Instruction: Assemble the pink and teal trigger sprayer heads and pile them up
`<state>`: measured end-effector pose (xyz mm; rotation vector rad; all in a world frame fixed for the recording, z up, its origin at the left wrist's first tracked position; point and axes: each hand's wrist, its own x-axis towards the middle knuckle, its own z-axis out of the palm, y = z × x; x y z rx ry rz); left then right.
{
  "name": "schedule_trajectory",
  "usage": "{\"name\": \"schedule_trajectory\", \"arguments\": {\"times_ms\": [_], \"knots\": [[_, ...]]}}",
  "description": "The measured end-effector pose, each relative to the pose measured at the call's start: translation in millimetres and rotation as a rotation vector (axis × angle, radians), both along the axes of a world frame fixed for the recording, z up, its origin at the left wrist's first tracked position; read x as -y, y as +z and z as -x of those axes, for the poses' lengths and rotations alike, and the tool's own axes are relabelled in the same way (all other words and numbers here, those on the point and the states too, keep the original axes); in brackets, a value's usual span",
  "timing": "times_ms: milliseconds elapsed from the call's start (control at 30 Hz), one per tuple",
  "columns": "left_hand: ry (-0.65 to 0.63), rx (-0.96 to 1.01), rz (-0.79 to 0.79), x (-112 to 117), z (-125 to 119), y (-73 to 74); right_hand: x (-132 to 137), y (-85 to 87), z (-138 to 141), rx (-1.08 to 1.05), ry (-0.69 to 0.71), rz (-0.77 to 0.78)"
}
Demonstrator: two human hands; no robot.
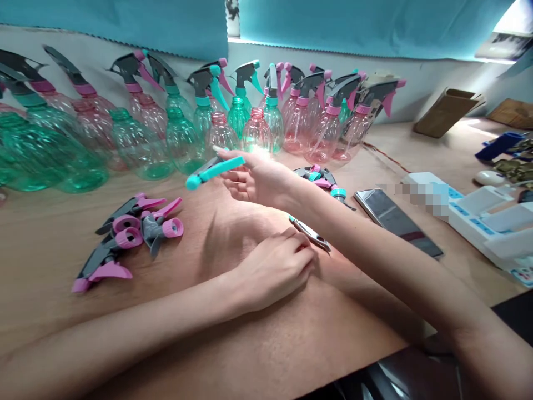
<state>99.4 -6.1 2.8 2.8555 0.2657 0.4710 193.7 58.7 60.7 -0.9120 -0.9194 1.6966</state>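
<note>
Your right hand [268, 176] pinches a turquoise-and-grey trigger sprayer head [225, 170] between its thumb and fingertips; the remaining fingers curl loosely, a little apart, beneath it. The sprayer head is raised over the table [258, 355], tilted, with its turquoise end pointing left, in front of the bottles.

Your left hand [277, 265] lies palm down on the tabletop, its fingers bent inward and close together. Their undersides are hidden, so I cannot tell whether they grip anything. Just beyond its knuckles lies a slim silver tool [310, 233] with a green tip, below your right forearm.

To the left, well apart from both hands, a loose cluster of pink-and-grey sprayer heads [125, 239] lies on its side. A second, mixed pile of pink and turquoise sprayer heads [318, 176] sits behind your right wrist, partly covered by it.

Farther out, open-necked green bottles [181, 143] and a pink bottle [257, 132] stand in front; behind and beside them, other bottles wear fitted sprayer heads. To the right of your forearm rest a smartphone [397, 221] and a white power strip [470, 219], with a cardboard box [445, 114] behind. A blue cloth [375, 28] hangs above the back wall.
</note>
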Motion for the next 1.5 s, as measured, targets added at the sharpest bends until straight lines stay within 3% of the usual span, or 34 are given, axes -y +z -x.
{"name": "schedule_trajectory", "arguments": {"times_ms": [100, 200, 267, 367, 467, 667, 933, 1100, 1267, 1400, 1500], "knots": [[-0.055, 0.093, 0.001, 4, 26, 1.9, 17, -3.3, -4, 0.323, 0.017, -0.206], [-0.081, 0.307, -0.022, 0, 61, 8.1, 37, -6.9, -12, 0.522, 0.001, -0.297], [0.019, 0.425, -0.052, -8, 80, 14.7, 51, -9.0, -17, 0.610, 0.028, -0.342], [0.361, 0.488, -0.134, -22, 96, 23.0, 68, -10.6, -21, 0.732, 0.087, -0.425], [0.512, 0.357, -0.129, -30, 97, 23.5, 79, -11.4, -21, 0.826, 0.140, -0.402], [0.348, 0.130, 0.043, -29, 86, 9.7, 85, -15.8, -23, 0.660, 0.256, -0.268], [0.358, 0.167, 0.560, -28, 81, 6.3, 88, 3.6, -27, 0.857, 0.404, -0.321], [0.437, 0.265, 0.581, -27, 83, 2.6, 78, 26.7, -26, 1.170, 0.552, -0.409], [0.470, 0.291, 0.520, -26, 85, 4.7, 70, 37.2, -19, 1.208, 0.348, -0.525], [0.510, 0.285, 0.469, -26, 87, 5.5, 65, 21.2, -7, 1.170, 0.274, -0.626], [0.552, 0.313, 0.551, -25, 88, 2.1, 61, 11.6, -5, 1.072, 0.289, -0.579]]}}
